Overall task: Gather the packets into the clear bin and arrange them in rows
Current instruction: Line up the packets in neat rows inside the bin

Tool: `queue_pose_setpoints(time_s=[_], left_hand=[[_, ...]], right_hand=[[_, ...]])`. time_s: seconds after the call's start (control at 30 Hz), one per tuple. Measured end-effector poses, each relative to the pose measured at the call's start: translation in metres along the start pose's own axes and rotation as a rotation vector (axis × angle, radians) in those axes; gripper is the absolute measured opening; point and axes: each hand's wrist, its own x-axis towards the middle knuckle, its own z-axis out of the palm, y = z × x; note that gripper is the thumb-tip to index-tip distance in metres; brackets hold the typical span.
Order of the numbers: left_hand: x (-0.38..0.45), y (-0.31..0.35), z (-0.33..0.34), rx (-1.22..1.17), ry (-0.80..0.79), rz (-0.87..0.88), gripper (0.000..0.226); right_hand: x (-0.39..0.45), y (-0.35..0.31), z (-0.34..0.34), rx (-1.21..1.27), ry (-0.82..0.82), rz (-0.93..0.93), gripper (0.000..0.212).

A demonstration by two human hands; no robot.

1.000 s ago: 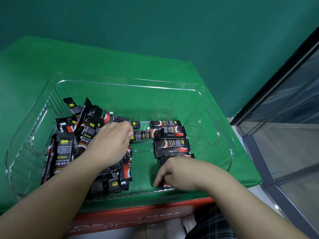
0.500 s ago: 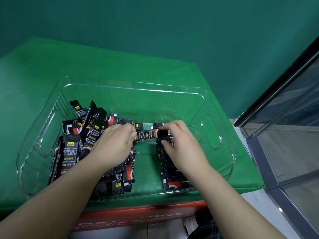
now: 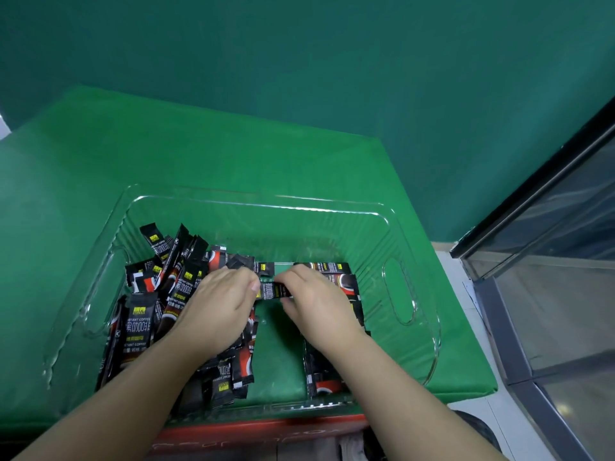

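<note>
Black packet (image 3: 273, 290) pinched between two hands.

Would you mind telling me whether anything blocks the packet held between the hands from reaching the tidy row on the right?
Nothing visible does: the black stick packet sits directly beside the row of black packets, with only the right hand over it.

"INSTANT COFFEE" is printed in white on a black packet (image 3: 138, 322) in the heap's left side.
</note>
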Motion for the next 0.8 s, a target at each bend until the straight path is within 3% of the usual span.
queue_pose_setpoints(time_s=[0.27,0.47,0.67,0.8], left_hand=[[0.004,0.000,0.005,0.040,-0.017,-0.010,0.034],[0.005,-0.005,0.011,0.037,0.028,0.038,0.032],[0.005,-0.009,0.015,0.084,0.011,0.065,0.034],[0.005,-0.012,0.017,0.095,0.028,0.074,0.034]], right_hand=[[0.015,0.041,-0.013,-0.070,0.003,0.345,0.031],[0.027,0.039,0.000,-0.097,0.056,0.457,0.043],[0.019,0.031,0.014,-0.073,0.107,0.460,0.045],[0.013,0.018,0.018,-0.070,0.056,0.299,0.041]])
